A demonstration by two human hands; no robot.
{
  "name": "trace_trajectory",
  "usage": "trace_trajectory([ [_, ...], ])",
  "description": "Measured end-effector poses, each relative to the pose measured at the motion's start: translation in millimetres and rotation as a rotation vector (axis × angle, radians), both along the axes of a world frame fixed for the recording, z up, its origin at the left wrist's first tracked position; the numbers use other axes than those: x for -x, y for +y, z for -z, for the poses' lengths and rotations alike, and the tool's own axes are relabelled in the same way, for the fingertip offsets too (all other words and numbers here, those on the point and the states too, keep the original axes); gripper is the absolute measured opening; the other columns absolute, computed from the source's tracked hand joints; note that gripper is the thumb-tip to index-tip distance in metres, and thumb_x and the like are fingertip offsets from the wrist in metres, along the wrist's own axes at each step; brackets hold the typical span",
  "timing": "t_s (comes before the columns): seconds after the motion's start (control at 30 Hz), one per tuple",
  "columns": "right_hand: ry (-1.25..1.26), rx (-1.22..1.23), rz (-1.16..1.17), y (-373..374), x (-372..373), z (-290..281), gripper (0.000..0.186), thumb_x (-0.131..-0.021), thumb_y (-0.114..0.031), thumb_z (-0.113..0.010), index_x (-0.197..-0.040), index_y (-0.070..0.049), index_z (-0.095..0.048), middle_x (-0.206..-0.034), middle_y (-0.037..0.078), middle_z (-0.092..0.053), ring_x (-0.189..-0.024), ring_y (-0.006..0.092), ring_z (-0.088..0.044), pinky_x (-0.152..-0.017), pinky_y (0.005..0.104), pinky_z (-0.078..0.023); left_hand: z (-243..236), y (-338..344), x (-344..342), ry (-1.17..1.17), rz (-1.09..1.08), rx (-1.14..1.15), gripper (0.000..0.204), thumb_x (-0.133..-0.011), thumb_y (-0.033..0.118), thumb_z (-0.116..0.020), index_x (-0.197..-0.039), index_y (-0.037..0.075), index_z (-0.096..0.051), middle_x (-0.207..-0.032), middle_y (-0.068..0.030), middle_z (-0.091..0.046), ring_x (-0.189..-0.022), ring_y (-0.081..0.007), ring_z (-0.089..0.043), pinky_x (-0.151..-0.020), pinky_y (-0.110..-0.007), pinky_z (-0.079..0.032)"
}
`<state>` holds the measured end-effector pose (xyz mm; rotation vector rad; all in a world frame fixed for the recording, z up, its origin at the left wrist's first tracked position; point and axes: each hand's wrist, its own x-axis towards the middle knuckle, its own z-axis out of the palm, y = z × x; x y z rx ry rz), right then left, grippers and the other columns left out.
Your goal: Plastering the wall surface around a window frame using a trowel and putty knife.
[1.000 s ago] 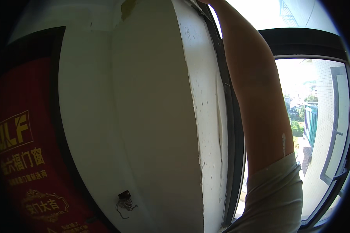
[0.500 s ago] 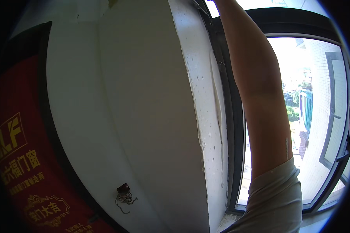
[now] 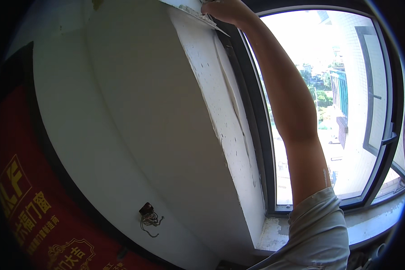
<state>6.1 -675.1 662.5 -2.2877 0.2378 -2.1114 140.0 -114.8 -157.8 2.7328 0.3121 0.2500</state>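
My right arm stretches up across the window, and my right hand (image 3: 225, 11) is at the top of the view, partly cut off by the edge. Its fingers are closed on a plastering trowel (image 3: 194, 15) with white plaster on it; the handle is mostly hidden. The trowel's long straight edge lies at the upper part of the white window reveal (image 3: 207, 76), beside the dark window frame (image 3: 252, 121). I cannot tell whether the whole blade touches the surface. My left hand is out of view.
Left of the reveal is a grey-white wall (image 3: 153, 99) with an electrical box and loose wires (image 3: 149, 218). A red banner-like covering (image 3: 18, 148) with gold print and a black border stands at far left. A white sill (image 3: 272, 234) runs below the window.
My right hand and forearm have come lower and to the left, bringing the trowel into view at the reveal. The view has shifted, showing more of the sill.
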Motion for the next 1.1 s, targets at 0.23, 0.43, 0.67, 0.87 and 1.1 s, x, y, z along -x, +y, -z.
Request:
trace_trajectory([
  [0.23,0.026,-0.002,-0.03,19,5,69,0.02,-0.086,-0.01,-0.067,-0.105,-0.005,-0.069,-0.091,0.015,-0.071,-0.082,0.0277,-0.067,-0.071,0.0365,-0.051,-7,23,1,0.039,-0.025,-0.052,0.051,-0.094,0.054,-0.063,-0.112,0.007,-0.074,-0.09,-0.0134,-0.072,-0.068,-0.0282,-0.062,-0.067,-0.04,-0.053],
  [0.43,0.019,-0.027,-0.148,26,11,136,0.013,-0.077,-0.006,-0.065,-0.09,-0.007,-0.063,-0.077,0.01,-0.067,-0.066,0.0241,-0.059,-0.058,0.035,-0.041,-16,38,12,0.08,-0.056,-0.116,0.054,-0.094,0.055,-0.062,-0.115,0.007,-0.074,-0.092,-0.0145,-0.072,-0.069,-0.0293,-0.063,-0.068,-0.041,-0.054],
  [0.67,0.028,-0.032,-0.149,27,8,242,0.022,-0.067,0.002,-0.066,-0.085,-0.008,-0.059,-0.075,0.007,-0.064,-0.082,0.0263,-0.062,-0.069,0.0388,-0.048,-19,32,25,0.128,-0.099,-0.181,0.056,-0.094,0.056,-0.061,-0.118,0.006,-0.074,-0.094,-0.0159,-0.073,-0.071,-0.0305,-0.065,-0.07,-0.041,-0.055],
  [0.87,0.068,-0.109,-0.147,30,27,352,0.032,-0.06,0.001,-0.071,-0.085,-0.012,-0.055,-0.094,0.005,-0.063,-0.098,0.0299,-0.058,-0.079,0.0417,-0.049,-21,12,25,0.108,-0.106,-0.211,0.053,-0.092,0.053,-0.064,-0.115,0.006,-0.074,-0.093,-0.0162,-0.074,-0.071,-0.0315,-0.066,-0.07,-0.041,-0.056],
  [1.1,0.07,-0.177,-0.184,38,18,504,0.034,-0.056,-0.003,-0.076,-0.082,-0.014,-0.057,-0.099,0.005,-0.062,-0.115,0.0345,-0.057,-0.101,0.0521,-0.045,-20,7,34,0.021,-0.193,-0.21,0.039,-0.086,0.04,-0.072,-0.102,0.004,-0.074,-0.089,-0.0156,-0.074,-0.07,-0.0331,-0.067,-0.067,-0.041,-0.057],
])
